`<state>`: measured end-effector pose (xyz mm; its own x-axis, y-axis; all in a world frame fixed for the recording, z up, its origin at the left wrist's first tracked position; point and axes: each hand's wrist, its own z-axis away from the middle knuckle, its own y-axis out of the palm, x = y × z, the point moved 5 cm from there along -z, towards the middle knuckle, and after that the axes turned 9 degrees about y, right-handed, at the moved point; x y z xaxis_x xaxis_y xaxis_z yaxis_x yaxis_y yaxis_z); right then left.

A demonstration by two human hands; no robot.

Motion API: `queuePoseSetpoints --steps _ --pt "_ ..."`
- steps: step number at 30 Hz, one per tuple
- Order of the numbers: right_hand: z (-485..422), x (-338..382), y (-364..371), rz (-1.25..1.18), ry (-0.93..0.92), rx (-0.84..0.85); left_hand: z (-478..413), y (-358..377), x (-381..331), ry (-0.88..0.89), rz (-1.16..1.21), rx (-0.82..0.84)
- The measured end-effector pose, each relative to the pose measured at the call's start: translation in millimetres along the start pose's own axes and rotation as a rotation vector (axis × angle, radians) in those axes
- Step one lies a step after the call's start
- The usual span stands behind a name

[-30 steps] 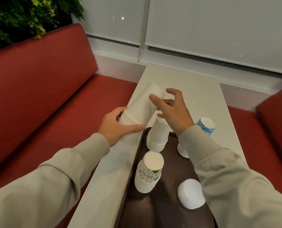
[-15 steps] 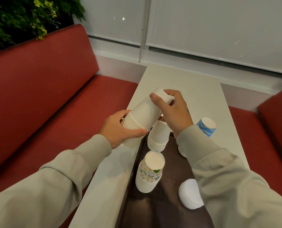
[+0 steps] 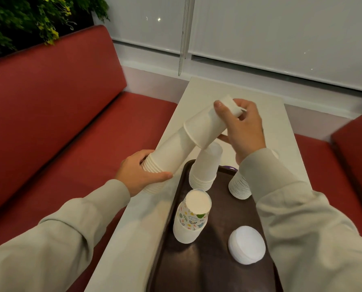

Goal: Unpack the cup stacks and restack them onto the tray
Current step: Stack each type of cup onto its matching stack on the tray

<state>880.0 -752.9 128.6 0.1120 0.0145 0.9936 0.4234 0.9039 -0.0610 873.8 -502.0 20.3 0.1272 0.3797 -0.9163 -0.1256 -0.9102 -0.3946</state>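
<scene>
Held cup stack (image 3: 171, 150): axis slants up-right. Left hand (image 3: 137, 175) grips the rim end; right hand (image 3: 243, 129) pinches the top cup (image 3: 203, 129), seemingly half-off.

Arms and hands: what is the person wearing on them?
Loose long sleeves of plain pale grey-beige fabric, left sleeve and right sleeve alike, gathered at the cuffs, no markings. The left hand and right hand are bare: no gloves, rings or watch visible.
</scene>
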Motion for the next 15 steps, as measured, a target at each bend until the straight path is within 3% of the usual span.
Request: queuePoseSetpoints --steps 6,15 --pt "1 12 -18 0.278 -0.193 -0.097 5 -10 20 -0.116 0.140 -0.123" --pt "8 -44 -7 0.518 -0.058 0.028 1 0 0 -0.056 0.207 -0.083"
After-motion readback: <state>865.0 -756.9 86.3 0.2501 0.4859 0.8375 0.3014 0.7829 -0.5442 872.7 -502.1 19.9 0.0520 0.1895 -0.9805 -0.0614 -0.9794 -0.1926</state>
